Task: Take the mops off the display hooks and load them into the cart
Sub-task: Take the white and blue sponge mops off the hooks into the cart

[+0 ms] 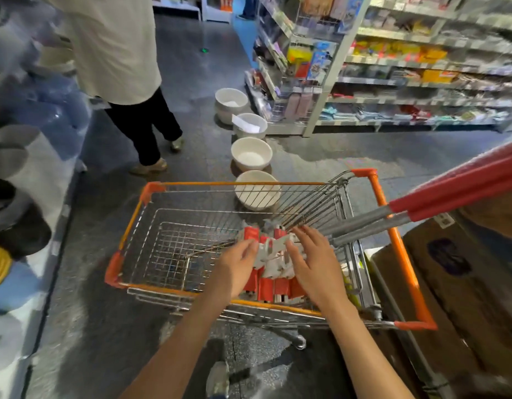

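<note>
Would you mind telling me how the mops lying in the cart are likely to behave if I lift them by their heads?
The mops would probably feel top-heavy: their long red-and-grey handles stick out past the cart rim. The poles look rigid, so they would likely swing as levers rather than flop. The packaged heads under the left hand and right hand lie loosely, so they may slide apart.

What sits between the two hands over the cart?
Head view: the mops' white and red heads lie between left hand and right hand, inside the cart.

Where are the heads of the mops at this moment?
In the head view, the mop heads lie inside the cart at its near right corner, between the left hand and the right hand.
</note>
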### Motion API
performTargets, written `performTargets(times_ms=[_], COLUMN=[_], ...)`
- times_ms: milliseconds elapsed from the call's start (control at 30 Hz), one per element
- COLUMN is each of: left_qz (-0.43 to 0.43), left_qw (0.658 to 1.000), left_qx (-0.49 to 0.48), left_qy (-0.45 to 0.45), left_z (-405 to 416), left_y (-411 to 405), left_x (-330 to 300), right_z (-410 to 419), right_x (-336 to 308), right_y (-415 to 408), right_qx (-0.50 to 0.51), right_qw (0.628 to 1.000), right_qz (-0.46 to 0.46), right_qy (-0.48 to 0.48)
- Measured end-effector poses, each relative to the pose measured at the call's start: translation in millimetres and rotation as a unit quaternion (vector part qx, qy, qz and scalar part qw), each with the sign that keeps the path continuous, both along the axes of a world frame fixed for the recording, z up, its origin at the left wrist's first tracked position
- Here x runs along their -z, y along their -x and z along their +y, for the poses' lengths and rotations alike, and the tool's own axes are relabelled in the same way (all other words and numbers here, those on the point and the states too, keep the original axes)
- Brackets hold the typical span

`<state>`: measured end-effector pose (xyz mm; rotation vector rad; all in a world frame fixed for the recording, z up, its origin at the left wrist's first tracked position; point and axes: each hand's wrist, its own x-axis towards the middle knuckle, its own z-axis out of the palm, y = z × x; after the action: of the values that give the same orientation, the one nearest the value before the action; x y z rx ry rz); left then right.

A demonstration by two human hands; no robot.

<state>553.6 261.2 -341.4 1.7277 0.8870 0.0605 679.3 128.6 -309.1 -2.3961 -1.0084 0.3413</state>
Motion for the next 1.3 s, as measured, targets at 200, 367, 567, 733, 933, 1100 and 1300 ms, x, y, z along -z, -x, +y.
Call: performTargets(times_ms=[200,367,567,733,933,1100,1300], left_qz=[-0.023,-0.023,-0.054,-0.090,-0.144,-0.156,-0.127], left_qw=[0.941,0.840,0.720,0.659,0.581,0.544,0.557], left_qx=[-0.112,-0.255,-0.341,-0.382,-0.420,-0.435,-0.451], left_qy=[0.318,0.478,0.603,0.642,0.682,0.701,0.686], left_z=[11,5,1,-2,-2,-7,-15], left_y=[-49,-88,-134,-160,-183,-198,-200], left_x=[66,115,151,183,220,238,253], right_z=[25,41,67,86,98,115,119], right_x=[40,79,113,127,156,171,186], right_y=[-45,-89,-132,-154,-171,-179,-187], right_qx=[0.008,-0.035,-0.094,-0.159,-0.197,-0.225,-0.210], right_qw=[0.996,0.989,0.976,0.948,0.910,0.874,0.879], right_qz=[0.052,0.029,0.016,0.047,0.001,0.009,0.031], right_qy=[0.071,0.139,0.198,0.271,0.365,0.430,0.427])
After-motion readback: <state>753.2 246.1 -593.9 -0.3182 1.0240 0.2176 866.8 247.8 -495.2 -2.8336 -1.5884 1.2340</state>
